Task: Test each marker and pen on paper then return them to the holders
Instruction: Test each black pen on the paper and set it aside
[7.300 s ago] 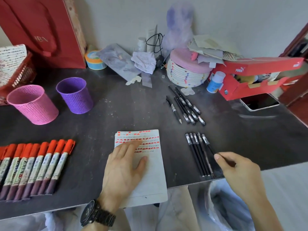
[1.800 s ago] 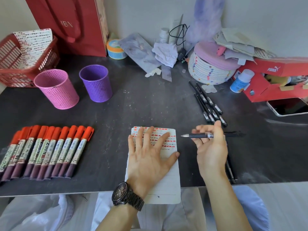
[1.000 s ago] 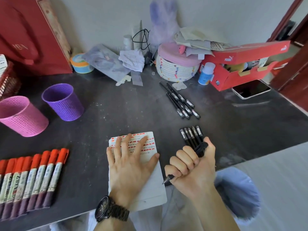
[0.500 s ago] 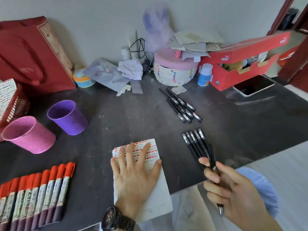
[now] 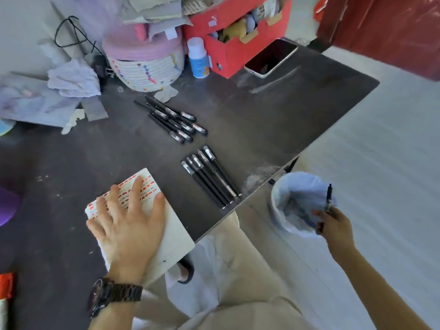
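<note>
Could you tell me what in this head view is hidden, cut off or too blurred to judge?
- Purple holder: cut by the left edge; contents unseen.
- Orange marker: only a cap corner shows at the left edge.
- Pen in the right hand: small, blurred; its tip is hidden by fingers.
- Paper: marks under the left hand are covered.
- Bin: inside obscured by its liner.

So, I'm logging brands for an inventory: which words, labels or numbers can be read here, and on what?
No text reads clearly in this view.
Red box: white logo mark on the lid, blurred, no letters legible.
White bottle: blue label, print too blurred.
Black pens: barrel labels too small.
Paper: red test strokes and faint marks, unreadable.
</note>
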